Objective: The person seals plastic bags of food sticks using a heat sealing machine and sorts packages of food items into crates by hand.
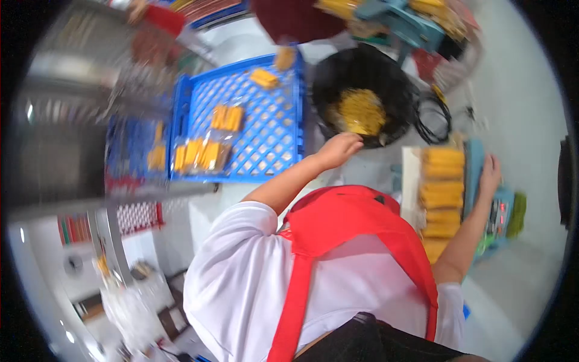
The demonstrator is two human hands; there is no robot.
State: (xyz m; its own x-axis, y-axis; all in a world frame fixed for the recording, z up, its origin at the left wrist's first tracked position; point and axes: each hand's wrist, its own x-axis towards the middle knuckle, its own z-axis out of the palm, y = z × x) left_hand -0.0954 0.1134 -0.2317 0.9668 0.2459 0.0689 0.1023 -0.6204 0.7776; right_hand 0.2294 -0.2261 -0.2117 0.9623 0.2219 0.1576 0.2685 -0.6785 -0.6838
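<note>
My left hand [339,151] is at the near rim of a round black bin [325,78], its fingers curled together. Whatever they hold, if anything, is hidden. Inside the bin lies a heap of yellow pieces [360,111]. My right hand [491,176] rests with fingers stretched along the edge of a light blue machine [474,157] that has a lit red display. Left of that hand, a row of yellow bundles [443,193] in clear wrap lies beside a white edge strip [411,187].
To the left stands a blue lattice crate [265,145] holding several bagged yellow bundles [202,154]. A coiled black cable [433,120] lies right of the bin. At the top is a blue-grey device [404,21] with yellow packs around it. Another person's hand [137,11] shows at upper left.
</note>
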